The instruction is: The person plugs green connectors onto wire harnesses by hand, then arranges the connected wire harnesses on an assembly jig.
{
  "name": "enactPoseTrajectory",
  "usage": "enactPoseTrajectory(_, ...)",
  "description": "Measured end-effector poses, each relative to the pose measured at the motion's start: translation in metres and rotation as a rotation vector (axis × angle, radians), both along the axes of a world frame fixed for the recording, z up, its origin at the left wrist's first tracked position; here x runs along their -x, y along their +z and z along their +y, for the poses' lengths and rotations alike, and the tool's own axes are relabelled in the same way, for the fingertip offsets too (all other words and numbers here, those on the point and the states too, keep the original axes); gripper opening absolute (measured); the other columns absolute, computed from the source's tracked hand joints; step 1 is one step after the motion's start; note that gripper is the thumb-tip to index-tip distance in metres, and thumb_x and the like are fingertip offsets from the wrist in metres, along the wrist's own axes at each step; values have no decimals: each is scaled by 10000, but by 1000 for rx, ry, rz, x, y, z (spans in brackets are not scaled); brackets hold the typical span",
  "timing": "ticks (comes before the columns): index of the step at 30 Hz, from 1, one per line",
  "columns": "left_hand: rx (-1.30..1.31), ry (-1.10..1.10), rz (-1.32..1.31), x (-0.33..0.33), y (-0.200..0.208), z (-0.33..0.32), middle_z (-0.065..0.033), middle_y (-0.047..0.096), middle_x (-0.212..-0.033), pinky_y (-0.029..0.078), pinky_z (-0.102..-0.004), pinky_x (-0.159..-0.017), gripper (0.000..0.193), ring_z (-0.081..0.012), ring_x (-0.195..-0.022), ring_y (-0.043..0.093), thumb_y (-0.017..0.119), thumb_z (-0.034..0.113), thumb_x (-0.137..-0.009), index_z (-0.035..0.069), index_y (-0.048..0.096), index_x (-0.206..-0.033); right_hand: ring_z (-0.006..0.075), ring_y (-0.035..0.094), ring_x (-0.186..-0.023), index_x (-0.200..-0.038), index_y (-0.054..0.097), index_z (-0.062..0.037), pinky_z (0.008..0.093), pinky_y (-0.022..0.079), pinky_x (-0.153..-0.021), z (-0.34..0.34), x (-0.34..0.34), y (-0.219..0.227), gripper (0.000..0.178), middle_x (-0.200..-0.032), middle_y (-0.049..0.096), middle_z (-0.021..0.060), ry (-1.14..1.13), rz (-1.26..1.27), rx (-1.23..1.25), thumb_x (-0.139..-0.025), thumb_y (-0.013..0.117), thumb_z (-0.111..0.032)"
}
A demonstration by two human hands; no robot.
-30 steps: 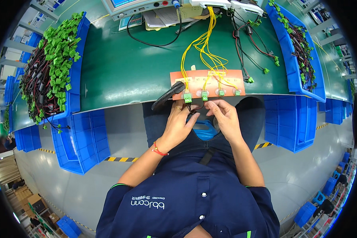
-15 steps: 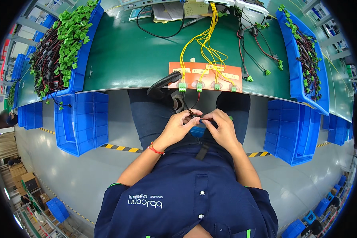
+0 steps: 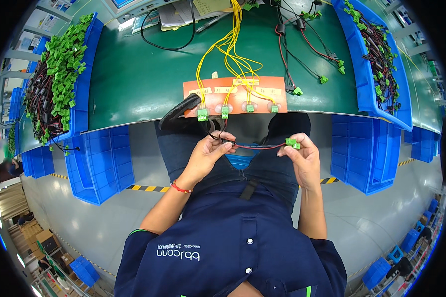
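Over my lap, a cable with red and dark wires (image 3: 260,146) stretches between my two hands. My left hand (image 3: 208,154) pinches its dark part (image 3: 227,142) near the fingertips. Between the thumb and fingers of my right hand (image 3: 303,157) sits a green terminal connector (image 3: 292,143) at the cable's end. Dark and red wires run up from my left hand to green connectors (image 3: 202,115) at the front of an orange board (image 3: 234,84) on the table edge. Yellow wires (image 3: 237,49) fan out from the back of that board.
The green table (image 3: 134,69) carries a blue bin (image 3: 84,106) heaped with green-ended cables at left, another blue bin (image 3: 354,74) at right. Loose cables (image 3: 307,74) lie right of the board. A black strap-like piece (image 3: 179,114) overhangs the edge. Blue crates (image 3: 101,163) stand below.
My hands have moved apart; the right one has shifted right and now holds the green connector, with the cable drawn out between them. The view has turned slightly.
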State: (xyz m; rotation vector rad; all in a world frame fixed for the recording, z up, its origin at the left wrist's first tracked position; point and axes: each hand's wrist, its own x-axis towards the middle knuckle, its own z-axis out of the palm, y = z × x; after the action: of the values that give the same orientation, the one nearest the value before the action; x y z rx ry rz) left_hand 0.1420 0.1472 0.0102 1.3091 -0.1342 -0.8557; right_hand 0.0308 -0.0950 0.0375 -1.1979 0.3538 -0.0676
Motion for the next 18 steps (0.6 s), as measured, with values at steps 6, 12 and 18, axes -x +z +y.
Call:
enactPoseTrajectory(6, 7, -51, 26, 8, 3, 7, -74, 642, -1034, 509, -286, -875, 236, -150, -951, 644, 606, 148, -964, 4, 572, -1149, 135, 597, -794, -1030, 598, -25, 294, 500, -780, 20, -30, 1, 130, -970, 618, 73, -100, -84, -255, -908, 639, -47)
enactPoseTrajectory(12, -154, -138, -57, 19, 14, 16, -73, 647, -1055, 500, -278, -874, 307, -145, -973, 641, 606, 162, -967, -7, 552, -1217, 119, 586, -793, -1037, 604, -12, 263, 486, -744, 34, -45, 4, 143, -925, 655, 86, -6, -46, -303, -921, 642, -85)
enactPoseTrajectory(18, -597, -305, -716, 21, 67, 10, -81, 651, -793, 513, -283, -647, 321, -125, -659, 628, 643, 130, -926, -9, 581, -1208, 108, 583, -786, -1080, 615, -3, 251, 475, -745, 44, -51, 6, 182, -913, 660, 74, 29, -45, -291, -929, 639, -101)
